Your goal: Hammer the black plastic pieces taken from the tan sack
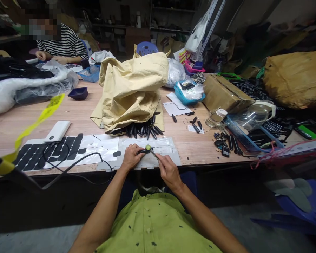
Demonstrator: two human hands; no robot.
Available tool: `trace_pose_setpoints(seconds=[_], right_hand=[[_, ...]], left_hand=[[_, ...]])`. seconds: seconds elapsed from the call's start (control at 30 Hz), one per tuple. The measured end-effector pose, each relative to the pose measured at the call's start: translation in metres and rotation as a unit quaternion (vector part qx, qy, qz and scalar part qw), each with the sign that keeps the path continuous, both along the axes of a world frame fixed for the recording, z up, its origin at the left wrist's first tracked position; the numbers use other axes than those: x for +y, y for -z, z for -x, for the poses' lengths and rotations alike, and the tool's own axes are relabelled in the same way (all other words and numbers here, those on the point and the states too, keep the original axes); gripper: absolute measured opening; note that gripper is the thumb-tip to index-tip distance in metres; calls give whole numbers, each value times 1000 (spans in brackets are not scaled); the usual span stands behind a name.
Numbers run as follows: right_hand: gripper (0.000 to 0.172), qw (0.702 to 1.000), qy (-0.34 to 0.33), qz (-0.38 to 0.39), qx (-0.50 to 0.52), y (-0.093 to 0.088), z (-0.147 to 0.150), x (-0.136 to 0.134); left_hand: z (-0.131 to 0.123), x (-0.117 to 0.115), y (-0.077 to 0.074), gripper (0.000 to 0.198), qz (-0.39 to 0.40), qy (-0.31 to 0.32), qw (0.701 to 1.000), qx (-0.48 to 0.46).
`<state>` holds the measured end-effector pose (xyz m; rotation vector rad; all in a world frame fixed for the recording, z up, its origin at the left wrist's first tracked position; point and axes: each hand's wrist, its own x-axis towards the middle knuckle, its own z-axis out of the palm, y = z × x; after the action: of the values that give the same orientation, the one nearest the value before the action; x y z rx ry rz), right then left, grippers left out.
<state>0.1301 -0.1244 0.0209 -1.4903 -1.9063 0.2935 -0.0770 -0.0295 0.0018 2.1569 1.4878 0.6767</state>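
Observation:
My left hand (131, 157) is closed on a slim black part (141, 151), held low over the grey sheet (171, 151) at the table's front edge. From the right, my right hand (170, 171) grips a thin rod-like tool (155, 154), its tip pointing up and left to the black part. Where the two meet sits a small round yellow-green piece (147, 147); I cannot tell which of them it belongs to. Just beyond my hands, many similar black parts (144, 130) spill from the mouth of a cream cloth sack (131, 88).
At left lie a white power bank (58, 130), a black cable (76, 165) and a sheet of black stickers (33, 156). Rightward are loose black pieces (196, 128), a glass jar (213, 119) and a blue basket (249, 131). A co-worker in a striped shirt (65, 44) sits across the table.

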Motion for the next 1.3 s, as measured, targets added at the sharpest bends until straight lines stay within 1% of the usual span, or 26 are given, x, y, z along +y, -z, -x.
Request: trace_pose_setpoints(seconds=[0.17, 0.23, 0.3, 0.37, 0.43, 0.5, 0.57, 0.67, 0.8, 0.87, 0.97, 1.03, 1.07, 1.13, 1.2, 1.27, 1.3], right_hand=[[42, 1000, 5, 6, -15, 5, -2, -5], [43, 1000, 17, 1, -17, 7, -5, -3], [43, 999, 46, -4, -21, 6, -11, 3], [43, 995, 91, -3, -38, 3, -23, 16], [43, 986, 150, 14, -73, -1, -39, 32], [41, 969, 209, 42, -127, -3, -55, 50], [39, 949, 253, 58, -177, -2, -69, 65], [36, 931, 282, 64, -221, 4, -78, 77], [36, 924, 289, 63, -244, 11, -75, 79], [36, 922, 289, 61, -251, 13, -73, 78], [36, 919, 289, 59, -261, 13, -72, 78], [36, 918, 292, 55, -264, 14, -72, 78], [35, 917, 293, 52, -265, 14, -73, 79], [35, 917, 295, 42, -265, 16, -73, 79], [34, 917, 296, 35, -265, 18, -74, 79], [33, 917, 295, 33, -265, 20, -75, 79], [33, 918, 294, 34, -265, 20, -75, 79]], left_hand=[[1, 1, 0, 19, 1, -1, 1000, -5], [1, 1, 0, 19, 3, -1, 1000, -7], [1, 0, 0, 19, 2, -1, 1000, -8], [0, -1, -1, 19, -2, -2, 1000, -8], [0, -2, -2, 19, -9, -5, 1000, -7], [-1, -4, -3, 19, -14, -6, 1000, -2], [-2, -4, -4, 17, -15, -5, 1000, 2], [-1, -3, -4, 15, -9, -2, 1000, 5], [2, -6, -8, 16, -13, 20, 1000, 8], [2, -14, -13, 16, -23, 61, 998, 9], [-3, -37, -18, 15, -39, 169, 985, 17], [-10, -56, -17, 15, -52, 229, 972, 35], [-15, -66, -15, 16, -62, 242, 967, 48], [-23, -81, -10, 23, -84, 239, 964, 78], [-31, -90, -5, 37, -97, 220, 966, 92], [-35, -88, -4, 48, -103, 199, 972, 69], [-35, -83, -5, 47, -106, 180, 977, 46]])
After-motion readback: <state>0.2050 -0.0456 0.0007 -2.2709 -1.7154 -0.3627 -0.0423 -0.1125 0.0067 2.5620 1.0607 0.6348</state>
